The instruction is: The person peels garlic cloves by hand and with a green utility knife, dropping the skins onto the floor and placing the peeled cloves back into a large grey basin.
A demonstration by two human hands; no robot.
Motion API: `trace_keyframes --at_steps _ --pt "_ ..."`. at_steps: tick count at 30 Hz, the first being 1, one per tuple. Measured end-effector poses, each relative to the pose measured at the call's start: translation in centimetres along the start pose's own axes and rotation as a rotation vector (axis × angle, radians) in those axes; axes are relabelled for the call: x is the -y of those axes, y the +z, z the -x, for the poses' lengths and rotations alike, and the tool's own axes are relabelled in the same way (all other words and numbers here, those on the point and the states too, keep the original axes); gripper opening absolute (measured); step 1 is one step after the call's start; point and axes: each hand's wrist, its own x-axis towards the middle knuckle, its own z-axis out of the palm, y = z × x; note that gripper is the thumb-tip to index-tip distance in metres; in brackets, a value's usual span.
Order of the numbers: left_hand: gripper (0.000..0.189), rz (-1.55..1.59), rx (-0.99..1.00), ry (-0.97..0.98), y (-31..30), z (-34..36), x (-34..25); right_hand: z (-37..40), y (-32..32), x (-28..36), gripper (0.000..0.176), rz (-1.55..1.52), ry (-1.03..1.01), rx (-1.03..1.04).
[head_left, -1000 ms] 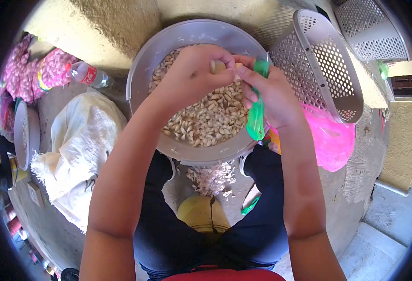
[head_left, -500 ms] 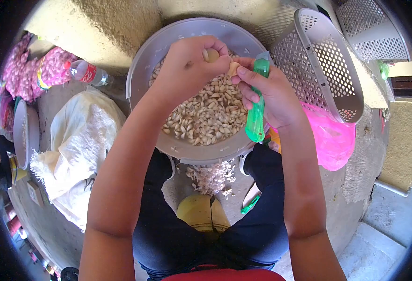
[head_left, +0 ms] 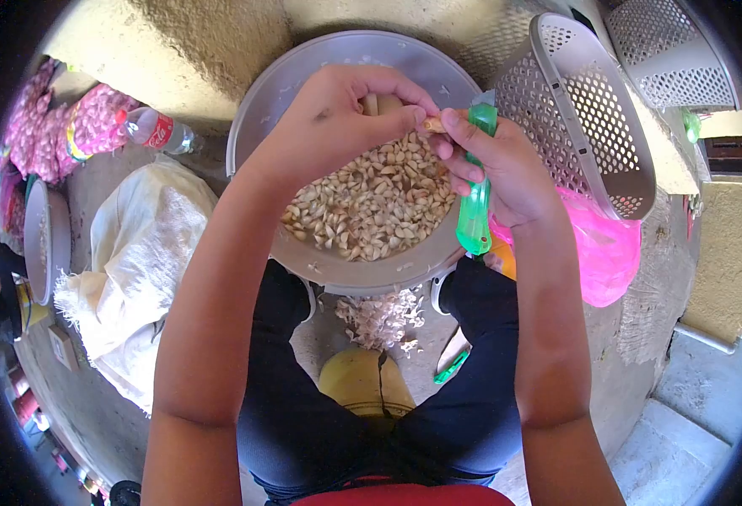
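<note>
Many garlic cloves (head_left: pixel 379 211) lie in liquid in a large grey basin (head_left: pixel 345 274) between the knees. Above the basin, my left hand (head_left: pixel 337 118) is closed, with thumb and forefinger pinched at a small orange-tan clove (head_left: pixel 432 125). Something pale and rounded shows inside its curled fingers. My right hand (head_left: pixel 506 164) touches the same clove with its thumb and forefinger from the other side. A green-handled knife (head_left: pixel 474 215) is held in the right hand's fingers, handle pointing down toward the basin's right rim.
Loose peelings (head_left: pixel 379 319) lie on the floor below the basin. A white sack (head_left: pixel 147 244) and a bottle (head_left: pixel 156 131) are at left, near netted bags (head_left: pixel 105 126). Grey perforated baskets (head_left: pixel 548 110) and a pink bag (head_left: pixel 598 253) stand at right. Another green-handled knife (head_left: pixel 451 368) lies near the right leg.
The right hand and green knife have moved slightly right. The left hand's thumb and forefinger have stretched toward the right hand, meeting at the small clove.
</note>
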Motion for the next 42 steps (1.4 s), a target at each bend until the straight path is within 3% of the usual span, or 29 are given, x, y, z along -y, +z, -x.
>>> trace_keyframes --at_steps 8,20,26,30,38,42 --pt "0.013 -0.108 -0.012 0.263 0.0 0.1 -0.1 -0.1 -0.5 0.1 0.036 0.064 0.041 0.014" --pt "0.011 -0.202 -0.073 0.227 0.3 0.4 0.1 -0.4 0.1 -0.3 0.031 0.187 -0.037 -0.085" --pt "0.014 -0.104 -0.131 0.025 0.5 0.4 -0.1 -0.4 0.6 0.1 0.03 0.204 -0.068 -0.15" --pt "0.013 -0.132 -0.139 0.097 0.6 0.3 0.1 -0.8 0.3 -0.1 0.037 0.213 -0.163 -0.183" --pt "0.014 -0.337 -0.13 0.356 0.6 0.1 0.3 -0.7 0.5 0.0 0.034 0.391 -0.15 -0.282" --pt "0.013 -0.377 -0.155 0.375 0.9 0.2 0.1 -1.1 0.1 -0.6 0.034 0.433 -0.171 -0.308"
